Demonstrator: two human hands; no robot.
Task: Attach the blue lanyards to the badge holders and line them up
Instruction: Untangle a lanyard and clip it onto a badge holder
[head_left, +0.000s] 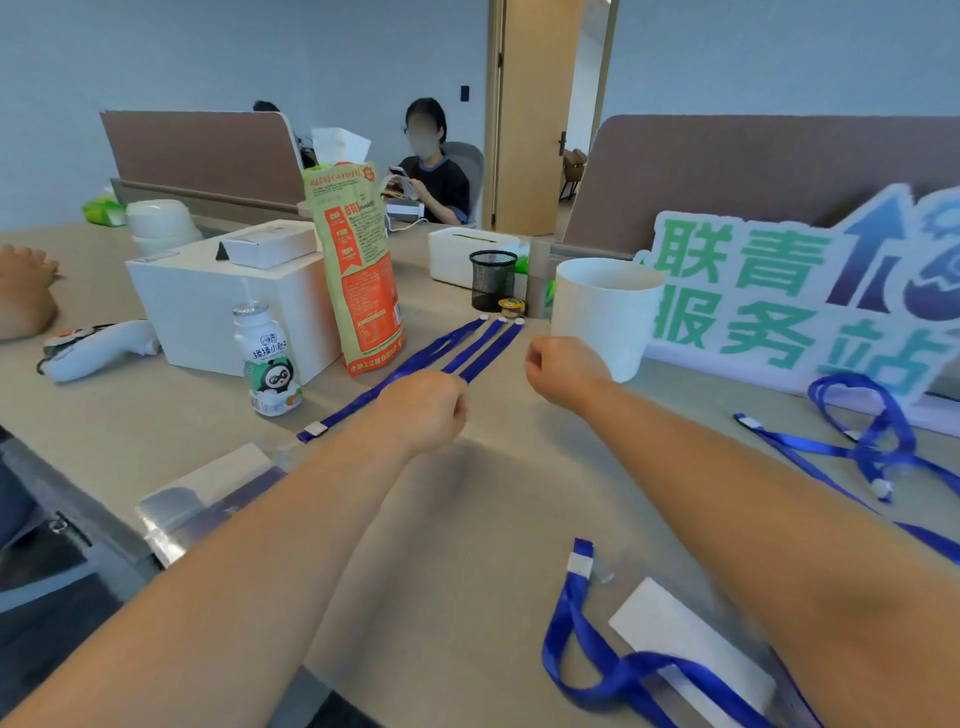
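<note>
Lanyards (483, 345) lie aligned by the curled left hand (423, 410), grip unclear. Right hand (563, 366) is fisted, seemingly empty. Next, clip another holder (691, 642).

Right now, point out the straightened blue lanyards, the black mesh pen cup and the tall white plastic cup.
straightened blue lanyards (475, 344): head view, middle strap.
black mesh pen cup (492, 285): head view, front wall.
tall white plastic cup (602, 325): head view, outer side wall.

Glossy ribbon lanyards (496, 349) (clear plastic holder (208, 499)) on matt table (493, 493).
</note>
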